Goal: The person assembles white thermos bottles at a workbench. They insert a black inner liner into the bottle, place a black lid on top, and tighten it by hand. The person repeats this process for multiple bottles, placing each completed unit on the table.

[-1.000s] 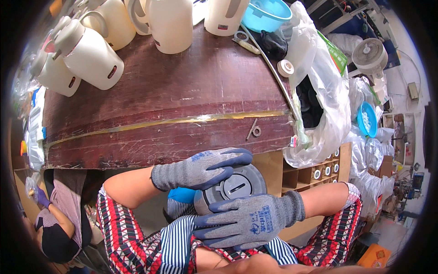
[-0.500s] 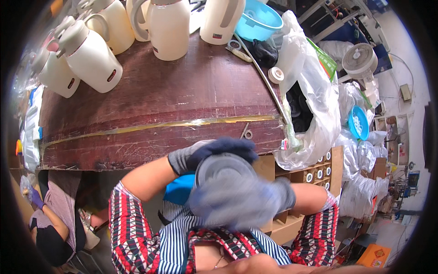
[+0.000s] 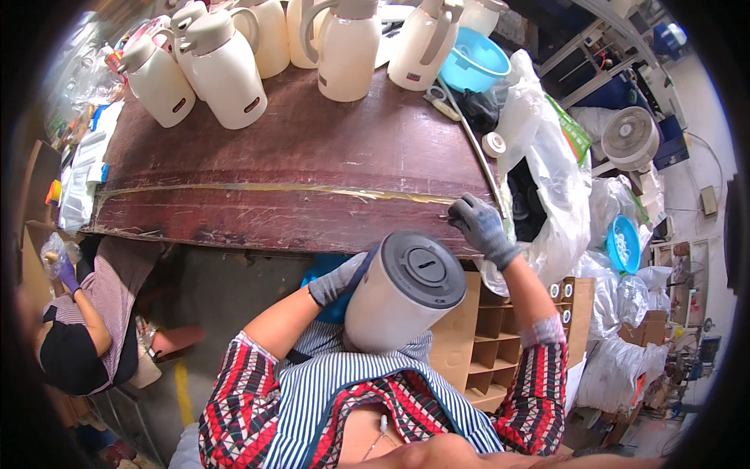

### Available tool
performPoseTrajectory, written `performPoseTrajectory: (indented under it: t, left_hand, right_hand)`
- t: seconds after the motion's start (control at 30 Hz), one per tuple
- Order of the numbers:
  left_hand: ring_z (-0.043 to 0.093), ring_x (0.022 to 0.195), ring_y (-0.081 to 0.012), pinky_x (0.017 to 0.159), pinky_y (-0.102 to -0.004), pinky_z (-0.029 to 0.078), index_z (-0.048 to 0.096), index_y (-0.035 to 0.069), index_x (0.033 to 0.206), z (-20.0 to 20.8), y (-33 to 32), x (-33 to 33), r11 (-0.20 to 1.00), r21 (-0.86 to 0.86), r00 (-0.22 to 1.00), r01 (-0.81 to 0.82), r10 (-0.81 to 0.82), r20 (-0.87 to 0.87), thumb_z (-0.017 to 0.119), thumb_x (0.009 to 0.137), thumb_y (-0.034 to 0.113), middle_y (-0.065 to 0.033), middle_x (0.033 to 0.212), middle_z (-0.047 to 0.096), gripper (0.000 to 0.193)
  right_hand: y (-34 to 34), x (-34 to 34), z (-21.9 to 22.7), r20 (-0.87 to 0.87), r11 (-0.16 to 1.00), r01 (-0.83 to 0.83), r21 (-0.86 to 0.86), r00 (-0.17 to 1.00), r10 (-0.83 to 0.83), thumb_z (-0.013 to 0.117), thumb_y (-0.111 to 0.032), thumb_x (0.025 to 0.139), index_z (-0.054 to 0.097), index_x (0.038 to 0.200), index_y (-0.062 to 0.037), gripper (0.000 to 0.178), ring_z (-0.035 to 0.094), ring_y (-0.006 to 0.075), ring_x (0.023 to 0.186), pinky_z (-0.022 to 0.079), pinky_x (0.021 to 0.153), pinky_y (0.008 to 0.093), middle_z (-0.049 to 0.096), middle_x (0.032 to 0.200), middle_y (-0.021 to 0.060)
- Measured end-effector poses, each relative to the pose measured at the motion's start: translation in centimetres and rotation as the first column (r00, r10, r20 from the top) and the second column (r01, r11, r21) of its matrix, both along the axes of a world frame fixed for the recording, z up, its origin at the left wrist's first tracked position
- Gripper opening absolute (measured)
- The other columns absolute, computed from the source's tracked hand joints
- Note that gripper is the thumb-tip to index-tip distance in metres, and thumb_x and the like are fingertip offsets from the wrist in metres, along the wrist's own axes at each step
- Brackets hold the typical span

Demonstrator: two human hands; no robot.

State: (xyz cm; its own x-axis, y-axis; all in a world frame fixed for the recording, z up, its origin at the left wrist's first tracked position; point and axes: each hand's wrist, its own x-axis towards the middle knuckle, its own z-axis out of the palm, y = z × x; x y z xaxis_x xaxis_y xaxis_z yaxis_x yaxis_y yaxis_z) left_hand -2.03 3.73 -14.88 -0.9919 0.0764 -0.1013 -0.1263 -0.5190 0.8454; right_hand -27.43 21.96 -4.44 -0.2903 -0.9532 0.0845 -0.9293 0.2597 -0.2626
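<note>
An off-white vacuum jug (image 3: 383, 309) is tilted bottom up against my striped apron, its dark grey base (image 3: 424, 270) facing up with a short slot in the middle. My left hand (image 3: 344, 279), in a grey and navy glove, holds the jug by its left side. At the table's near edge, my gloved right hand (image 3: 480, 227) has its fingers pinched together on the tabletop. Whatever lies between those fingertips is too small and covered to make out. Several upright white jugs (image 3: 226, 74) with handles stand at the back of the dark red table (image 3: 289, 148).
A divided cardboard box (image 3: 496, 352) stands below the table on the right. Beside the table's right edge hangs a white plastic bag (image 3: 551, 180) with dark parts. A blue basin (image 3: 476, 66), a roll of tape (image 3: 494, 144) and a fan (image 3: 629, 137) are farther off. Another person sits at left.
My right hand has left the jug and reached to the table edge, where a small metal tool with a ring lay. The jug's base now shows fully, and the view has shifted.
</note>
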Motion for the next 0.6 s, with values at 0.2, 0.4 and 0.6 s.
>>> performPoseTrajectory:
  t: [0.2, 0.4, 0.6]
  left_hand:
    - [0.058, 0.125, -0.0136, 0.112, -0.0333, 0.047, 0.052, 0.002, 0.148, 2.5, 0.6, 0.9, 0.953, -0.294, 0.990, 0.075, -0.105, -0.089, 0.054, 0.108, 0.015, -0.0081, 0.143, 0.061, 0.042]
    - [0.069, 0.107, -0.0237, 0.093, -0.0381, 0.055, 0.066, 0.006, 0.125, 2.6, 1.9, 1.7, 0.909, -0.413, 0.990, -0.046, -0.015, -0.142, 0.059, 0.104, 0.022, -0.0134, 0.117, 0.073, 0.027]
    - [0.070, 0.107, -0.0333, 0.092, -0.0412, 0.054, 0.068, 0.008, 0.127, 6.5, 2.1, 3.3, 0.837, -0.520, 0.949, -0.167, -0.006, -0.315, 0.057, 0.103, 0.029, -0.0168, 0.113, 0.073, 0.033]
  right_hand:
    - [2.7, 10.5, 13.6, -0.030, 0.867, -0.476, -0.150, 0.878, 0.477, 0.076, -0.012, 0.079, 0.067, 0.107, -0.0097, 0.029, 0.070, 0.0298, 0.087, 0.058, 0.073, 0.0400, 0.070, 0.110, 0.0134]
    - [4.9, 14.3, 16.1, -0.126, 0.901, -0.429, 0.068, 0.892, 0.434, 0.067, -0.017, 0.081, 0.065, 0.119, -0.0177, 0.039, 0.066, 0.0243, 0.088, 0.057, 0.073, 0.0381, 0.064, 0.107, 0.0058]
    - [5.0, 15.3, 16.4, -0.173, 0.920, -0.364, 0.145, 0.906, 0.385, 0.065, -0.017, 0.082, 0.065, 0.117, -0.0184, 0.034, 0.067, 0.0220, 0.087, 0.056, 0.071, 0.0365, 0.064, 0.101, 0.0032]
